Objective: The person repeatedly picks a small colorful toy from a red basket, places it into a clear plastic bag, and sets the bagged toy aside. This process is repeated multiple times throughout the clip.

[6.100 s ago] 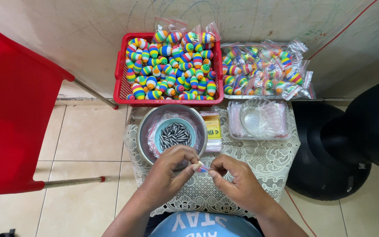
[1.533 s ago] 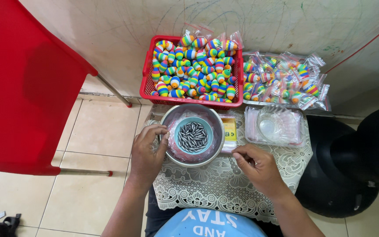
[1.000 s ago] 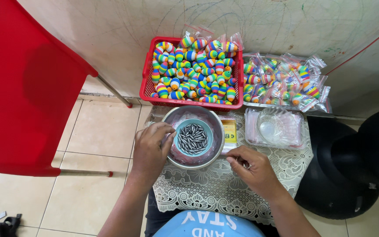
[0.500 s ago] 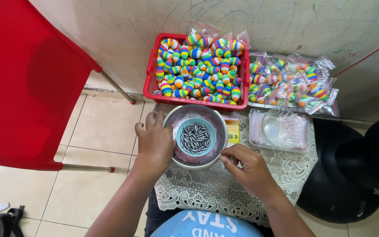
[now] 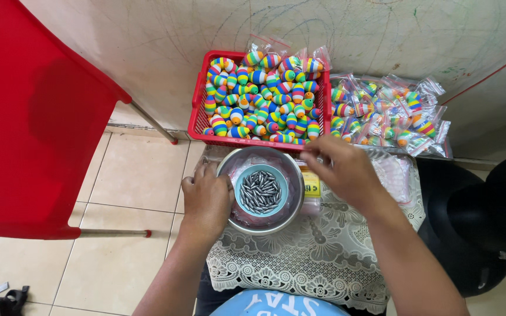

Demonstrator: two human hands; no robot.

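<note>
A metal bowl (image 5: 263,226) stands on a lace-covered table (image 5: 300,257). Inside it sits a small blue bowl (image 5: 243,178) filled with dark oblong metal pieces (image 5: 260,191). My left hand (image 5: 206,196) grips the metal bowl's left rim. My right hand (image 5: 341,167) reaches over the table's far side, fingertips at the front edge of a red basket (image 5: 197,111). The basket is heaped with rainbow-striped egg-shaped toys (image 5: 259,93). Whether the right hand's fingers hold anything is hidden.
Clear bags of the same striped toys (image 5: 382,111) lie right of the basket. A clear plastic tub (image 5: 402,175) and a yellow packet (image 5: 310,184) sit beside the bowl. A red plastic chair (image 5: 30,117) stands left, a black rounded object (image 5: 481,234) right, the wall behind.
My right hand has moved from the cloth in front of the bowl up to the basket's front edge. My left hand has stayed at the bowl's left rim.
</note>
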